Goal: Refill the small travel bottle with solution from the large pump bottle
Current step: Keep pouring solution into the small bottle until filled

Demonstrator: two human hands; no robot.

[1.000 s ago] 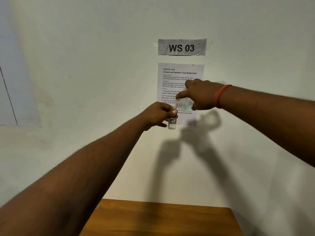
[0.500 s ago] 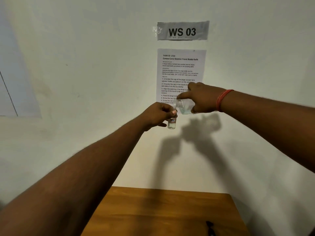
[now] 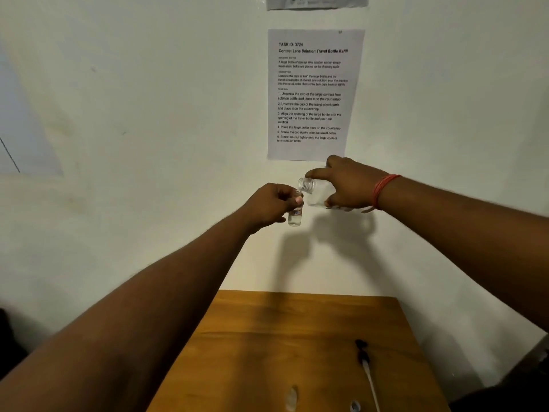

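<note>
My left hand (image 3: 271, 203) grips a small clear travel bottle (image 3: 295, 217), held upright in the air in front of the wall, with a little liquid in it. My right hand (image 3: 347, 185) holds the large clear bottle (image 3: 315, 193) tipped on its side, capless. Its threaded neck (image 3: 306, 184) points left, just above and beside the small bottle's mouth. Both arms are stretched out high above the wooden table (image 3: 267, 352).
On the table lie a black pump head with a white tube (image 3: 367, 370), a small clear cap (image 3: 292, 398) and another small piece (image 3: 355, 406) near the bottom edge. A printed task sheet (image 3: 315, 93) is taped to the white wall behind my hands.
The view has tilted down, showing more of the table and the pump head. Both hands stay together; the large bottle's neck has risen slightly above the small bottle's mouth.
</note>
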